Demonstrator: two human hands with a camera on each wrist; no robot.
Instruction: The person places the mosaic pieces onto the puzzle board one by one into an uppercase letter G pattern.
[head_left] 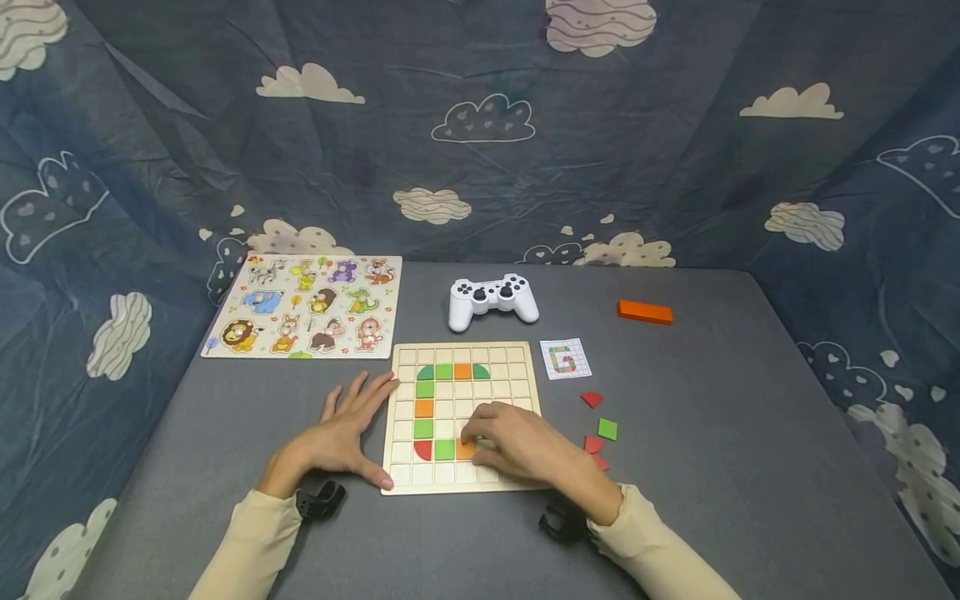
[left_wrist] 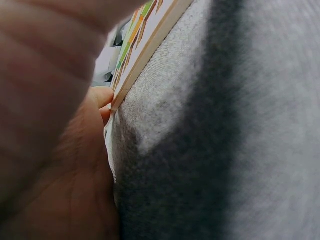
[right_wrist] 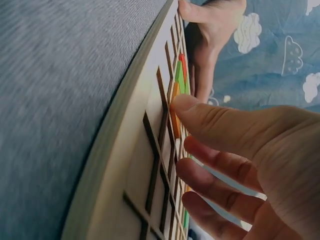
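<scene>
Two bare hands at work over a wooden grid board [head_left: 445, 474], flat on a grey table [head_left: 712, 458]. Spread along the board's left edge, apparently to steady it: the left hand [head_left: 341, 437], fingers extended and gripping nothing. Bent over the lower row: the right hand [head_left: 517, 437], thumb touching an orange tile [head_left: 464, 451] at the right end of the pieces laid there; whether pinched or merely pressed, impossible to tell. Already on the grid: coloured tiles [head_left: 424, 389] in an unfinished curve, resembling the G on a printed card [head_left: 566, 358] just right of the board. By all appearances, at the step of seating the orange tile square in its cell. Called for next, in all likelihood: a clean release, then a red rounded piece [head_left: 592, 400] from beside the board, curve turned outward for the lower right corner. Also waiting off the grid: a green square [head_left: 607, 429].
</scene>
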